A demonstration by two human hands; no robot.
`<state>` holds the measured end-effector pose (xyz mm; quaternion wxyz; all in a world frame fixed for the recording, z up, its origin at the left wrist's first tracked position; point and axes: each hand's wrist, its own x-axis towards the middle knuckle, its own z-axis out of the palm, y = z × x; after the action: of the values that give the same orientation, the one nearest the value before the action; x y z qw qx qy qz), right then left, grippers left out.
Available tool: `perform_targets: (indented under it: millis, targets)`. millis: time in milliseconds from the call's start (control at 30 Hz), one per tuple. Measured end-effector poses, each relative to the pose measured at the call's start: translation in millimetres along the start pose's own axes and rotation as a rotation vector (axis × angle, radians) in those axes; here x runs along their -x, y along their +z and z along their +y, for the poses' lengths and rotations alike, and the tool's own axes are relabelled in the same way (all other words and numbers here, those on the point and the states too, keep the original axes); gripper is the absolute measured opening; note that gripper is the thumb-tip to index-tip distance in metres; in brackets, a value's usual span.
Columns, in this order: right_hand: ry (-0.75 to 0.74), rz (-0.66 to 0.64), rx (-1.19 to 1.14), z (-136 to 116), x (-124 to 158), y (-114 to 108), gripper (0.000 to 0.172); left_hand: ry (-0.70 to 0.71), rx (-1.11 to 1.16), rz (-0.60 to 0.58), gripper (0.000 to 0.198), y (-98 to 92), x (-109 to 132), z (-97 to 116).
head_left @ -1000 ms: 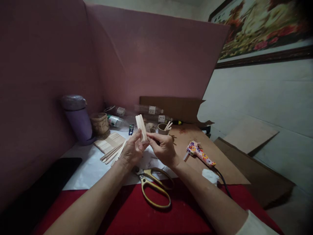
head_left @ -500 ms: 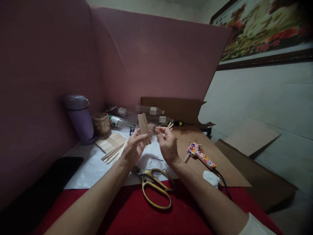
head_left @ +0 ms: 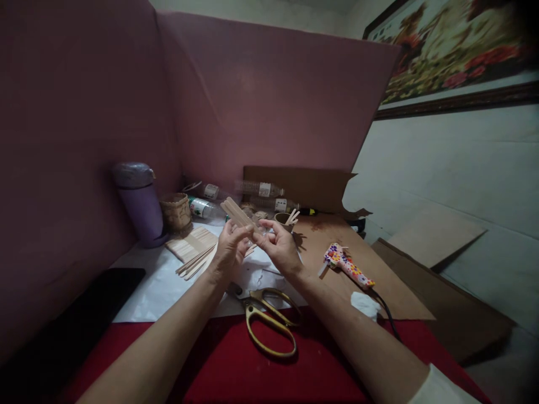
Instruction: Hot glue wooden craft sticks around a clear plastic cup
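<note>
Wooden sticks in the grip of both hands, lower ends behind fingers, clear plastic indistinct.

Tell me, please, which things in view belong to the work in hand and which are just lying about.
Belong to the work:
wooden sticks in the left hand, right hand at their end
stack of sticks, probably
scissors and glue gun, probably

Apparently just lying about:
purple tumbler
plastic bottles
crumpled white tissue
</note>
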<state>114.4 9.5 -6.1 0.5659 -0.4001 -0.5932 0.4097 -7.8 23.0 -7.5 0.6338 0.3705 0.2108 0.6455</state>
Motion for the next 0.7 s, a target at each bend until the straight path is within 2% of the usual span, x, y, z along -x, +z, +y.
perform_targets:
  millis: [300,467,700]
  targets:
    - [0.096,-0.052,-0.175,-4.9,-0.6,-4.0,0.06,-0.032,0.103,0.054,0.04,3.2,0.0,3.0]
    - [0.107,-0.012,-0.153,-0.2,-2.7,-2.5,0.064,-0.054,0.089,0.062,0.042,2.0,-0.1,0.6]
    - [0.126,-0.02,-0.155,2.2,-3.3,-3.4,0.061,-0.052,0.051,0.058,0.045,-0.9,0.4,-3.3]
